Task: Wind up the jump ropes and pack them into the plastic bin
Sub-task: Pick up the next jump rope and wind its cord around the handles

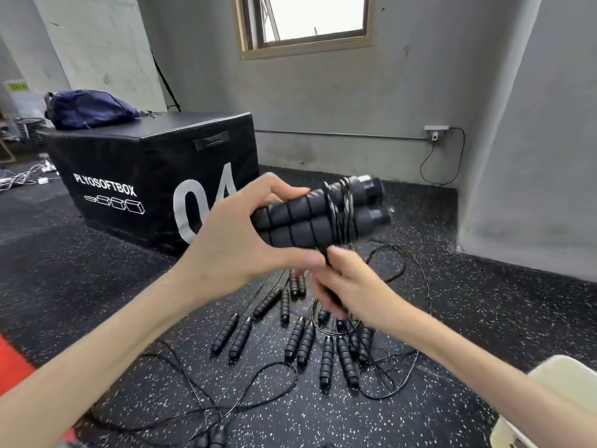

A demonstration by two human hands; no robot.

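- Jump rope handles (318, 215): two ribbed black foam cylinders held side by side in mid-air, in front of the plyo box (155, 176), smooth plastic caps pointing right.
- Cord (340, 215): thin, black, several turns wound tight round both handles near the cap end; blurred there.
- Left hand (239, 234): fingers and thumb curled round the butt ends of the pair, clamping them together.
- Right hand (352, 282): just below the handles, fingers curled round the cord; exact pinch blurred.
- Loose ropes (310, 337): a dozen or so similar foam handles on the speckled rubber floor (452, 318) in front of the plyo box, thin cords tangled around them.
- Plyo box: black padded vinyl block, white "PLYOSOFTBOX" and "04"; blue fabric bag (87, 108) on top.
- Pale plastic item (562, 383): far right of the loose ropes, mostly cut off; contents not visible.
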